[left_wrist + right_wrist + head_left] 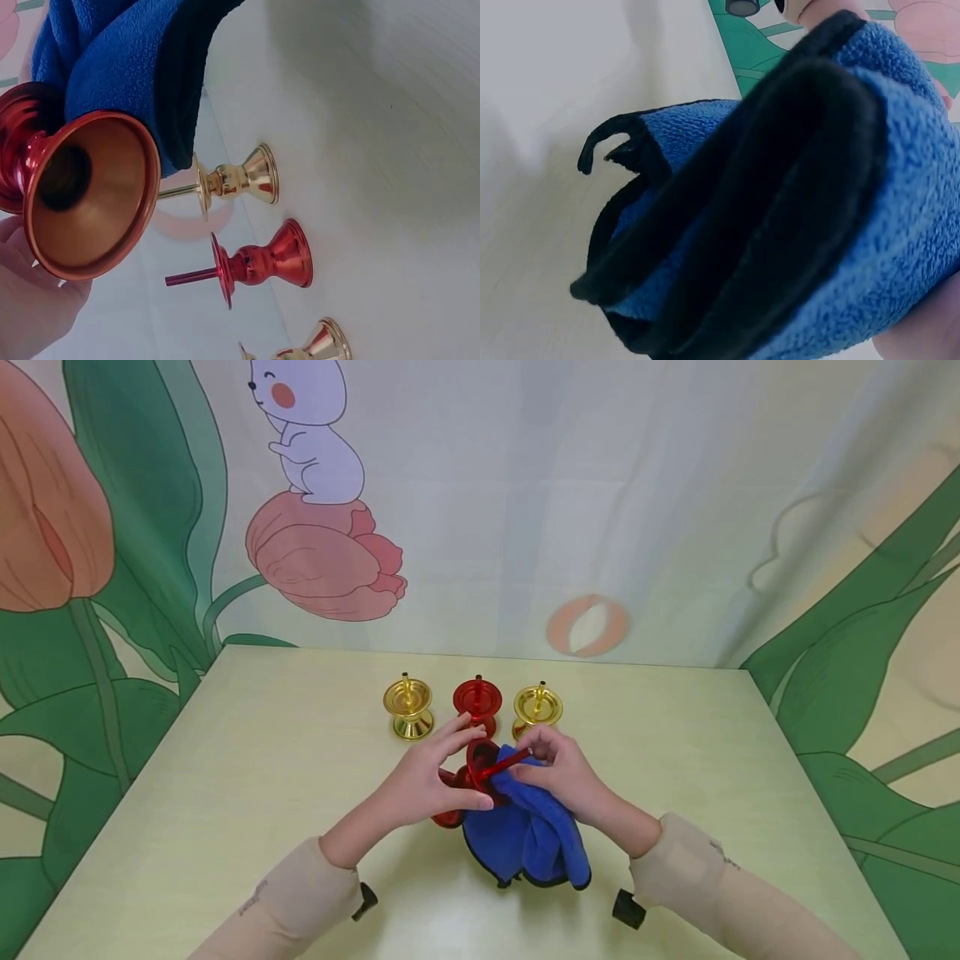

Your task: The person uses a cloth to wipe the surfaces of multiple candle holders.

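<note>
My left hand (420, 781) grips a red metal candle holder (448, 817) by its dish, tilted so the pin points up to the right. In the left wrist view the hollow, coppery underside of its base (112, 202) faces the camera. A blue cloth (525, 827) with dark edging hangs from my right hand (562, 772), whose fingers pinch it close by the pin. Folds of the cloth (915, 187) fill most of the right wrist view and hide most of that hand. The cloth touches the held holder's dish.
Behind the hands three candle holders stand upright in a row: a gold one (411, 725) at left, a red one (477, 696) in the middle, another gold one (537, 703) at right. They stand on a pale table (225, 777) before a printed curtain (480, 527).
</note>
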A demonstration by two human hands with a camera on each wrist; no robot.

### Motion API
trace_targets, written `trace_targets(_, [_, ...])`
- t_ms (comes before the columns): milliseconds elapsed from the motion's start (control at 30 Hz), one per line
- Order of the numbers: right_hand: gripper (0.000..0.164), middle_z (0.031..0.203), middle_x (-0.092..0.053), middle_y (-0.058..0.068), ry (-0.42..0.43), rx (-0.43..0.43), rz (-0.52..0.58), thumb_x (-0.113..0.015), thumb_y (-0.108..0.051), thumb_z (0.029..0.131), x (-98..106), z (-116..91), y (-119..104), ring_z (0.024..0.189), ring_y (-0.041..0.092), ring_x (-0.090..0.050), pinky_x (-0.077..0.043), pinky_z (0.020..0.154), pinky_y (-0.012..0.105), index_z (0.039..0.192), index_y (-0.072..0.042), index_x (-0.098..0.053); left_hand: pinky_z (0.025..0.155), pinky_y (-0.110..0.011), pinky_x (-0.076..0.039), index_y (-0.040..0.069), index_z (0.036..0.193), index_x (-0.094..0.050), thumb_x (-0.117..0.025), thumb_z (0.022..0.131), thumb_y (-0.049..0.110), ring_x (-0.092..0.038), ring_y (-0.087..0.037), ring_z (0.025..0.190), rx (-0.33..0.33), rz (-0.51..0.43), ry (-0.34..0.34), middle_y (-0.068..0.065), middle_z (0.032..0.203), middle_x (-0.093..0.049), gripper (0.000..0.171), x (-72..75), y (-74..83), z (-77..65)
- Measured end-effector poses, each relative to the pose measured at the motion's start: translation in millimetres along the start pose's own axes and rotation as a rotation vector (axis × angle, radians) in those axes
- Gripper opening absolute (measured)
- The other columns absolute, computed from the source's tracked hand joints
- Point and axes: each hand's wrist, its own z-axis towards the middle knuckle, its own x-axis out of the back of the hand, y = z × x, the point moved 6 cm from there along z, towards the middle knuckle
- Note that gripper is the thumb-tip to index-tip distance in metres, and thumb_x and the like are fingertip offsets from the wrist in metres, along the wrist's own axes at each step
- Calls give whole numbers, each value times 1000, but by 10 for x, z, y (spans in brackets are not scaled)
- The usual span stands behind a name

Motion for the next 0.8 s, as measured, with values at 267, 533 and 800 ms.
trace_targets(267, [23, 92, -63, 16, -50, 12, -5, -62, -2, 76, -49, -17, -20, 79, 17, -59, -51, 72, 26, 96, 2, -52, 86, -41, -48, 24, 131, -43, -70, 71, 40, -19, -28, 134, 71, -150, -162, -3, 147, -19, 68, -16, -116, 6])
trace_targets(533, [19, 87, -62, 3, 51, -3, 53, -61, -3, 79, 57, 1, -31, 76, 13, -57, -49, 69, 23, 93, 3, -49, 88, -33, -47, 15, 132, -42, -65, 77, 28, -39, -22, 124, -118, -110, 127, -4, 134, -44, 61, 53, -31, 13])
trace_targets(800, [17, 83, -62, -1, 101, -13, 98, -60, -4, 80, 74, -10, -5, 73, 11, -57, -49, 66, 21, 89, 1, -47, 101, -44, -34, 8, 140, -22, -68, 74, 36, -28, -24, 131, -220, 222, 173, -9, 142, -31, 86, -107, 109, -15])
